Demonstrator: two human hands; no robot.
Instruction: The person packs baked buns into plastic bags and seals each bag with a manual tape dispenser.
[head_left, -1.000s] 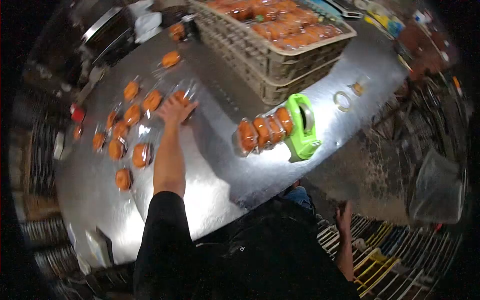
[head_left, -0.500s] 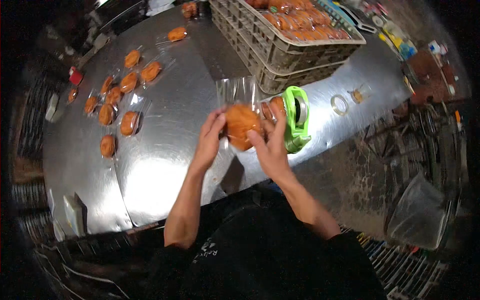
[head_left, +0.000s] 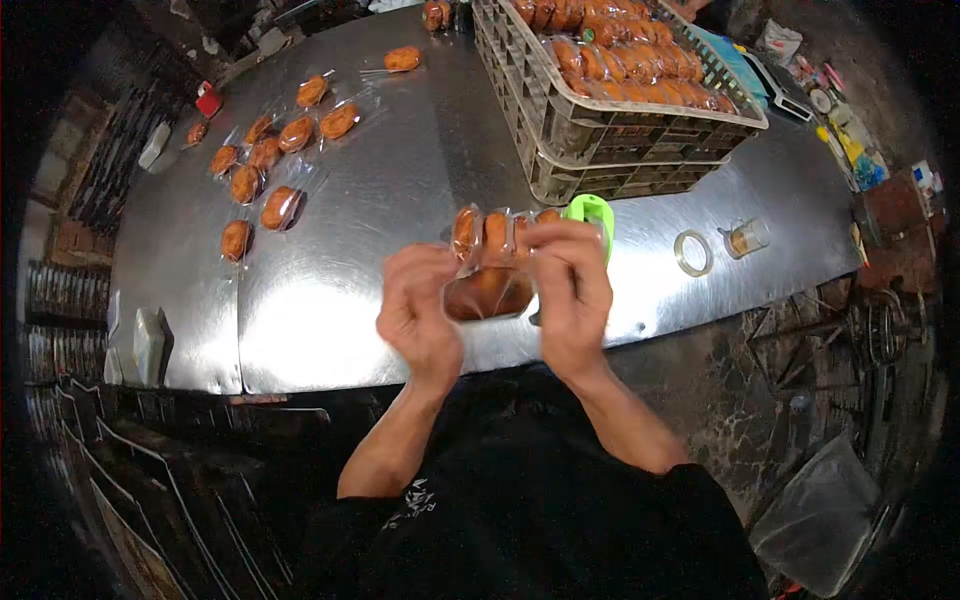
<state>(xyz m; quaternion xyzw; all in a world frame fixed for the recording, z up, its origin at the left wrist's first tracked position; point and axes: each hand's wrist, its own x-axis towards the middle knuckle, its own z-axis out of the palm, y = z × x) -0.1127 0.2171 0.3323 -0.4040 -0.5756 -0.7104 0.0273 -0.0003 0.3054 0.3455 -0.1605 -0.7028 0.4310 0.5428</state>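
A clear plastic bag with a round brown bun [head_left: 488,294] inside hangs between my two hands above the steel table. My left hand [head_left: 418,310] is closed on the bag's left side, fingers curled and blurred. Opposite it, my right hand [head_left: 570,295] pinches the bag's right side. Just behind the bag, several wrapped buns [head_left: 494,236] stand on edge in a row, partly covered by my right fingers. A green tape dispenser [head_left: 594,212] is beside them, mostly hidden by my right hand.
Several wrapped buns [head_left: 296,134] lie scattered over the left of the steel table [head_left: 380,210]. Stacked plastic crates [head_left: 640,130] full of wrapped buns stand at the back. To the right lie a tape roll [head_left: 692,253] and a small clear cup [head_left: 747,238].
My hands have gone from the sides of the bun to the bag's upper edges, and the bun is tilted and seen lower. The camera view has shifted, moving the table rightward and up.
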